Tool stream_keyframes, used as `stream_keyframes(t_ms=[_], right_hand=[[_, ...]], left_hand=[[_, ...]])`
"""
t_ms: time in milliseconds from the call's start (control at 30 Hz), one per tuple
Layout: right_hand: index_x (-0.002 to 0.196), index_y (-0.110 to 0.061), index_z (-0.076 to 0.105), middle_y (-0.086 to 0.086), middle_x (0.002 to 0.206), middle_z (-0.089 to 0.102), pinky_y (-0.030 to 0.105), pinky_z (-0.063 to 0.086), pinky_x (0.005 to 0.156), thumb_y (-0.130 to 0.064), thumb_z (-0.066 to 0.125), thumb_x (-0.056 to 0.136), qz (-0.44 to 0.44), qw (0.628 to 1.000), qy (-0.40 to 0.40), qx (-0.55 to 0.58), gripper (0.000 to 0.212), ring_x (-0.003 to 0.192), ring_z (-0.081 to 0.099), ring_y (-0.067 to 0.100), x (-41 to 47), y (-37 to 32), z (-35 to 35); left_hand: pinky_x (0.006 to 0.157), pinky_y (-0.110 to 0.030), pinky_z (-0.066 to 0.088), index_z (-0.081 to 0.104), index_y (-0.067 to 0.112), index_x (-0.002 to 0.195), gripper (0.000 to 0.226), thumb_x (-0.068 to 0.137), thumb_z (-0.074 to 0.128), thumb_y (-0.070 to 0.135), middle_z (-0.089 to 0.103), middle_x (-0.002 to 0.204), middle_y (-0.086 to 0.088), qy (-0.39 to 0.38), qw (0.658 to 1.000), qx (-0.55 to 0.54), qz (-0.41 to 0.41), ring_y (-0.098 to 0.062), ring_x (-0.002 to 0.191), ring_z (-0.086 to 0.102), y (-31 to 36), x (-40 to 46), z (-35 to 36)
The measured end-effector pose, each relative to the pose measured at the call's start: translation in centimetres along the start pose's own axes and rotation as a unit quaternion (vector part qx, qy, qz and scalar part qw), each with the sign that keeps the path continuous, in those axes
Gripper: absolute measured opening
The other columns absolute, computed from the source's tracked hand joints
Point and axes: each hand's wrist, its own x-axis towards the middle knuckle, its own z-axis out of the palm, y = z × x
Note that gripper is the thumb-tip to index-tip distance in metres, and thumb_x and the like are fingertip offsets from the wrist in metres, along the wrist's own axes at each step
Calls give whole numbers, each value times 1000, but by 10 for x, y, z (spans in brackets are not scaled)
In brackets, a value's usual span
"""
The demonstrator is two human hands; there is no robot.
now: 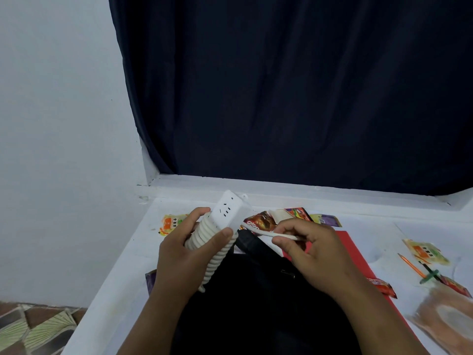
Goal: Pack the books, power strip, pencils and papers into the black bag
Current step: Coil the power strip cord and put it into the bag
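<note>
The left hand (189,248) gripped the white plastic cord-wrapped power strip (225,213); the right hand (311,248) pinched its white cord (266,233) above the black fabric bag (256,303).

Left grip (188,248) curled, clasping; right grip (311,252) pinching, fingers bent.

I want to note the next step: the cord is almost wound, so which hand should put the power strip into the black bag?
Probably left. The left hand already grips the power strip above the black bag; the right hand only pinches the cord.
</note>
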Motion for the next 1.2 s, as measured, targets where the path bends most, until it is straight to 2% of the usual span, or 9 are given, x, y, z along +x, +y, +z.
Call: stream_keyframes(t_ms=[100,267,333,467,667,767,933,1067,1200], right_hand=[[91,-27,69,-14,83,64,15,41,64,-10,67,89,-40,997,-52,-33,18,80,56,10,-2,-19,2],[97,-29,70,-16,94,57,12,37,75,-9,62,93,-84,991,-73,-74,22,94,54,7,2,-24,5],[93,-31,71,-13,92,51,14,37,73,-7,63,89,-94,991,-63,-72,26,92,53,9,4,-22,8],[86,-24,76,-9,89,46,27,49,73,-7,62,85,-114,991,-54,-43,22,85,60,11,9,-26,21],[90,-30,75,-18,84,42,40,51,70,-10,62,83,-142,989,-25,-39,24,83,63,20,15,-27,33],[92,-31,77,-17,84,45,34,46,69,-16,70,81,-158,986,11,-44,20,82,56,15,17,-27,36],[97,-29,76,-10,94,58,16,45,71,-24,88,70,-66,998,21,14,31,86,57,14,10,-20,28],[85,-29,71,-3,76,63,29,47,67,-26,82,79,42,993,-76,75,12,70,57,15,-5,-2,20],[88,-15,65,13,73,69,27,52,67,-12,65,93,103,975,-113,160,7,66,67,17,-11,0,18]], left_hand=[[82,-34,62,60,29,123,62,71,74,61,69,110,13,9,997,74,-3,-18,100,68,-3,2,0],[71,-13,54,61,40,111,48,70,81,56,66,101,27,-47,990,133,25,0,97,63,-1,0,-5],[72,-18,55,60,44,107,44,71,82,56,66,102,28,-75,986,146,33,2,95,62,-1,-2,-6],[78,-40,57,59,31,122,72,65,83,68,69,106,12,-125,977,166,50,-12,95,65,-4,-1,-7],[69,-30,54,65,32,107,53,68,83,62,70,89,15,-106,974,176,99,-12,79,66,2,-1,0],[68,-39,55,65,27,107,47,77,75,63,70,87,9,-99,974,172,105,-17,78,66,-1,-1,1],[71,-40,56,64,34,114,63,70,68,79,71,95,13,-75,973,203,84,-11,85,66,-8,-1,-3],[71,-36,58,65,38,108,67,61,64,86,70,92,18,-38,975,212,61,-10,85,66,-9,3,-11],[76,-36,59,67,40,109,71,56,64,88,71,96,19,-32,976,212,34,-11,90,67,-15,5,-15]])
